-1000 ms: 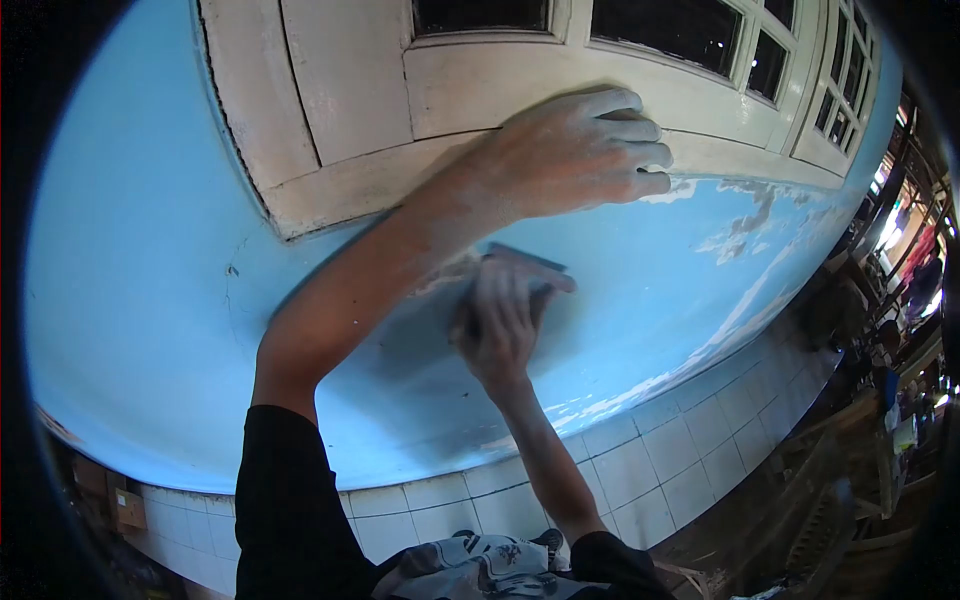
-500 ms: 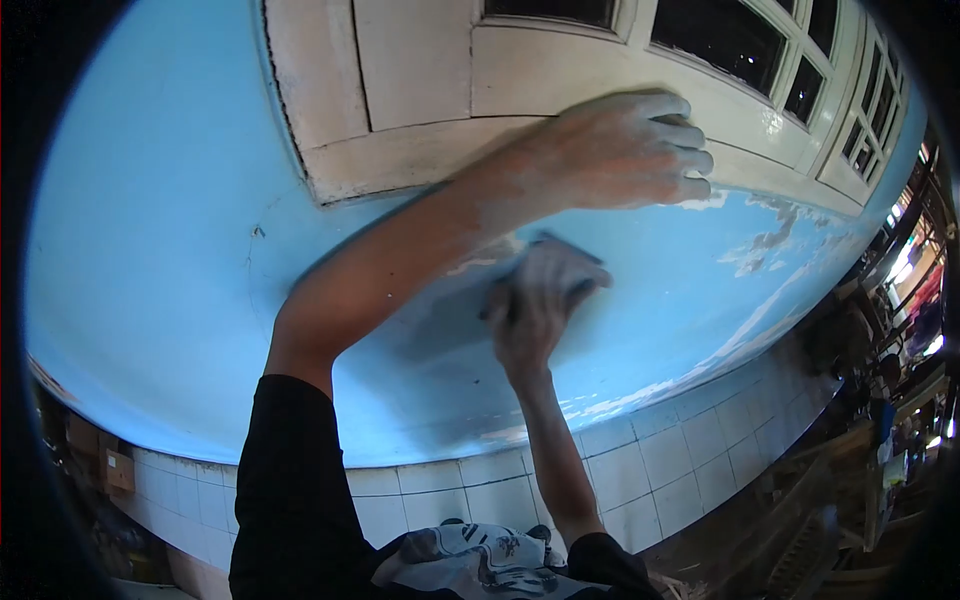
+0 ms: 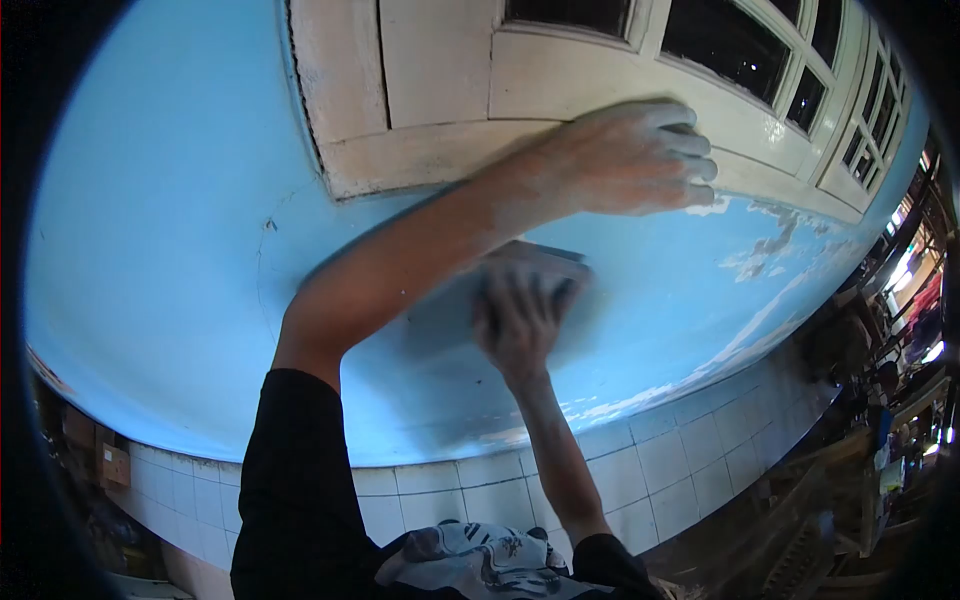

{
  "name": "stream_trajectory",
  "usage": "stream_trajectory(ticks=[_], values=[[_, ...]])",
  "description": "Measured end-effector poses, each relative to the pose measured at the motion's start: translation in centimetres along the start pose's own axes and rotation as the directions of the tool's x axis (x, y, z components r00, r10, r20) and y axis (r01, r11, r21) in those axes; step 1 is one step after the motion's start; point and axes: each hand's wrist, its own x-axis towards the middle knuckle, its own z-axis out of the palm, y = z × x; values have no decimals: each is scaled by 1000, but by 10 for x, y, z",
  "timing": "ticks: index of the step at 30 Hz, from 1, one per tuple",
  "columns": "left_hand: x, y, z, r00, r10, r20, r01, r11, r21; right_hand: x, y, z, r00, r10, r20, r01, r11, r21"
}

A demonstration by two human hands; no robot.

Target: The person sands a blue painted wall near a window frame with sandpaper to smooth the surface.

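Note:
My right hand [image 3: 520, 325] is closed round a flat, greyish sanding block [image 3: 545, 258], its face against the blue wall [image 3: 660, 270] below the window. The block's left end is partly hidden behind my left forearm, and the hand is slightly blurred. Higher up, my left hand [image 3: 640, 155] leans on the lower rail of the cream window frame [image 3: 560, 75]. Its fingers are bent but somewhat apart, with nothing visible in them; the fingertips are partly hidden. Pale dust coats both hands. Bare patches in the paint [image 3: 775, 235] show to the right.
White tiles [image 3: 620, 470] line the lower wall. Dark glass panes [image 3: 725, 45] sit in the window above. Cluttered wooden pieces [image 3: 825, 450] stand at the right, and a cardboard box [image 3: 115, 465] is at the lower left.
My right hand and the sanding block have moved left and slightly down along the wall. My left hand stays at the frame; the whole view has shifted a little.

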Motion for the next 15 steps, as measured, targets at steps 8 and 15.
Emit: stream_trajectory(ticks=[8, 15], values=[[1, 1, 1, 999, 0, 35, 0, 1000, 13, 0, 2, 6, 981, -172, 85, 177, 983, -55], [0, 1, 1, 997, 6, 72, -9, 999, 41, -7, -1, 15, 999, -53, 4, 53, 988, -146]])
